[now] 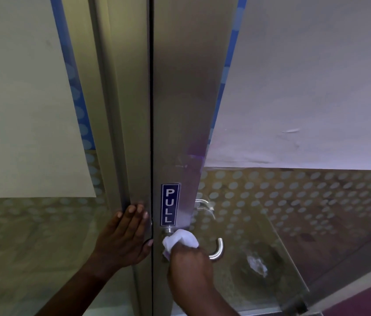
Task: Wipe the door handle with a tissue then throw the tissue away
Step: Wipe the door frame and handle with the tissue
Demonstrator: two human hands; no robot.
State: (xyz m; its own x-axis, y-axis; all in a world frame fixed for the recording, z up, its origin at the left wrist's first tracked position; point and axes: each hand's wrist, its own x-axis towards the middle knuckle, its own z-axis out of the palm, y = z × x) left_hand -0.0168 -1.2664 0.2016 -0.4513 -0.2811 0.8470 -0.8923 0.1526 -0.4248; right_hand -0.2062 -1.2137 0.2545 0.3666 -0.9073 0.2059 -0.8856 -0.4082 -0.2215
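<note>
Below the blue PULL sign (170, 204), your right hand (188, 262) is closed around a bunched white tissue (180, 241), pressing it against the metal door handle (217, 249) near its base. Your left hand (123, 236) lies open and flat on the neighbouring door frame (132, 133), fingers spread upward.

Bunched white tissue (180, 239) on steel handle (217, 250)
</note>
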